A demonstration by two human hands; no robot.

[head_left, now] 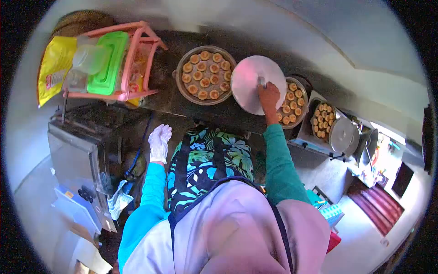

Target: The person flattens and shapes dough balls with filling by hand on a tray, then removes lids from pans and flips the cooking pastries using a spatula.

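My right hand [269, 97], bare, is closed on the handle of a round metal lid [246, 84]. The lid hides part of a round pan [305, 110] holding several small browned round cakes [293, 106]. Left of the lid, a larger round pan [179, 89] carries several more such cakes [205, 82], spaced apart on a pale base. My left hand [159, 142] wears a thin white glove and hangs in front of the counter, below the left pan. Its fingers are loosely bent, with nothing visible in them.
A pink rack [125, 95] with a green-lidded box [108, 64] and a yellow packet [57, 66] stands left. Further right are a stove [299, 137], another pan of cakes [323, 121] and a propped lid [341, 134]. A grey cabinet [75, 150] stands at lower left.
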